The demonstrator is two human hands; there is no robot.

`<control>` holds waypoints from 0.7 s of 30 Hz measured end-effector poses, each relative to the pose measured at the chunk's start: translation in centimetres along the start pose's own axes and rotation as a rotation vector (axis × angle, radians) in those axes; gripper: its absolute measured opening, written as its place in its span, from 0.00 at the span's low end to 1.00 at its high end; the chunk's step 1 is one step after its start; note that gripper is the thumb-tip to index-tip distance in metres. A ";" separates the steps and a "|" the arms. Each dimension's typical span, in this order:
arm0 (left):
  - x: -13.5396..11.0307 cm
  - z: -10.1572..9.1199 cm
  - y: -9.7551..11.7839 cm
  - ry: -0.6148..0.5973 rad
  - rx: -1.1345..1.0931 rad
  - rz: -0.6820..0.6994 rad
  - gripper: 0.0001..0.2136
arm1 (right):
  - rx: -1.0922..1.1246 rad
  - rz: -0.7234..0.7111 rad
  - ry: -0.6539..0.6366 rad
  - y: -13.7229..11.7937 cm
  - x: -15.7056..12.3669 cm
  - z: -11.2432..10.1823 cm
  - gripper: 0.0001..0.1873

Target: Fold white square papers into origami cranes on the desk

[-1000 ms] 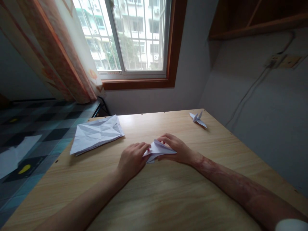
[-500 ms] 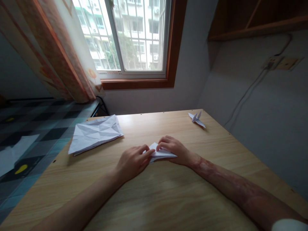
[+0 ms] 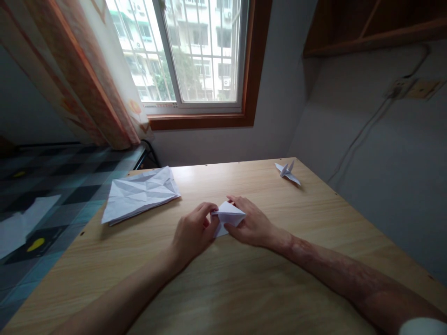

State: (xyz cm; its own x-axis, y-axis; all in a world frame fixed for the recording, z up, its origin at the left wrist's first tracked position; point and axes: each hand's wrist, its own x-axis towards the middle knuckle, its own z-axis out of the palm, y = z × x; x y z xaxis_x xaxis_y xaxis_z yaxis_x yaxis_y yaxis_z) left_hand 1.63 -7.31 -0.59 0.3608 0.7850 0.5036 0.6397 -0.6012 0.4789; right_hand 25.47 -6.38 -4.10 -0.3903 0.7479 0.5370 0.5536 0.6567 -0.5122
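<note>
Over on the left I can see a bed with a dark checked cover, and some loose white paper lying on it. A patterned orange and cream curtain hangs beyond, beside the barred window. Next comes the pale wooden counter; near its left edge lies a stack of white sheets, the top one crossed by creases that fan out from its middle.

To the right of the stack and nearer me, the left hand has its thumb and bent fingers closed on the left end of a small folded paper. That paper sits around the middle of the counter, between the two hands, with one pointed flap angled toward the right. The right hand is clamped on its right side, thumb on the near face and fingers round behind; the fingertips there are partly hidden.

Farther right, near the back corner, rests a finished-looking paper bird, wings spread, well apart from both hands. On the wall past it, a cord droops from a socket below a wooden shelf.
</note>
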 end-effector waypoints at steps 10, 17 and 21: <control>0.5 -0.4 -1.8 0.004 0.150 -0.014 0.04 | -0.092 0.032 -0.110 1.2 0.4 -0.8 0.34; 1.2 -0.9 -3.8 -0.169 0.209 0.217 0.10 | -0.120 -0.179 -0.228 1.8 0.7 -2.1 0.26; 1.3 -1.4 -3.7 -0.226 0.216 0.281 0.10 | -0.151 -0.242 -0.271 1.8 0.9 -3.0 0.28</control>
State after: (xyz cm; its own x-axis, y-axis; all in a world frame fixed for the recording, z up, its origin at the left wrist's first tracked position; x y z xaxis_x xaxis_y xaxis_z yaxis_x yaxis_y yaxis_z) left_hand -1.18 -4.29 -0.69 0.6663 0.6221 0.4110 0.6140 -0.7706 0.1711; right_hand 28.34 -4.82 -2.53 -0.6918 0.5848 0.4236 0.5160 0.8107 -0.2766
